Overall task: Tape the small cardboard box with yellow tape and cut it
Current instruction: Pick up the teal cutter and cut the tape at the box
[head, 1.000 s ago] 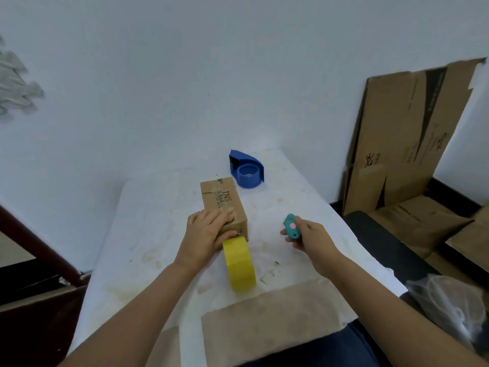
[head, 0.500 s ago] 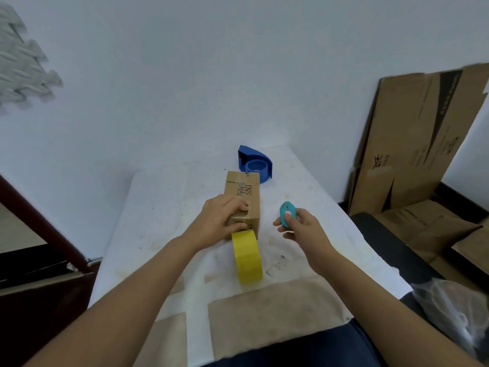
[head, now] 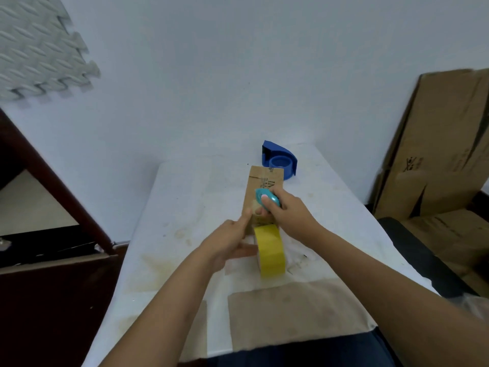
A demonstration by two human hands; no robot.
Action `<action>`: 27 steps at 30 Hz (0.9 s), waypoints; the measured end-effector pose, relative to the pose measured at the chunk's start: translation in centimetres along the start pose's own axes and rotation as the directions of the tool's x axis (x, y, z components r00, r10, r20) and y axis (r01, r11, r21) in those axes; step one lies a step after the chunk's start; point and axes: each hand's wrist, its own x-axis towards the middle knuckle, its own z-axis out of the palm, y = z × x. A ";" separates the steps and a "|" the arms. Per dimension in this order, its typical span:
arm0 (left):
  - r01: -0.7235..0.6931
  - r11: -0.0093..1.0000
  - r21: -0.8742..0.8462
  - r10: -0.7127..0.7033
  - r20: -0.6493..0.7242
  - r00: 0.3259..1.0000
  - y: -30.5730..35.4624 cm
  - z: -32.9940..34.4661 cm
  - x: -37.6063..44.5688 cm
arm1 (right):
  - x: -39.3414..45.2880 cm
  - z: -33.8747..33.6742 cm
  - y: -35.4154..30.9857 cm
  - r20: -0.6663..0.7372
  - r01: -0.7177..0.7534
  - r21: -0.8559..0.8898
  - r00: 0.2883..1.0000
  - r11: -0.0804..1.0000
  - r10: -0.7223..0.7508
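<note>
Tape (head: 270,250) stands on edge against the near end of the box (head: 264,192), steadied by the loosely curled left hand (head: 232,242), so the right hand (head: 288,215), gripping the cutter (head: 267,198) above that end, should slice while the strip stays taut.

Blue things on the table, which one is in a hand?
The small teal-blue cutter, held in the right hand over the cardboard box. The darker blue tape dispenser sits untouched at the table's far end, behind the box.
</note>
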 end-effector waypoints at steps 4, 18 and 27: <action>0.045 0.995 -0.086 -0.037 0.093 0.995 0.3 1.9 0.6 | 0.3 0.4 0.3 -0.015 -0.031 0.003 0.999 1.000 0.031; 0.152 0.988 0.014 -0.151 0.246 0.957 0.6 0.0 0.4 | 0.6 0.7 0.7 0.010 0.027 -0.020 1.000 0.999 -0.027; 0.195 0.970 0.144 -0.227 0.257 0.940 1.0 -0.9 0.8 | 0.6 0.7 0.6 0.018 0.038 -0.020 0.999 0.999 -0.037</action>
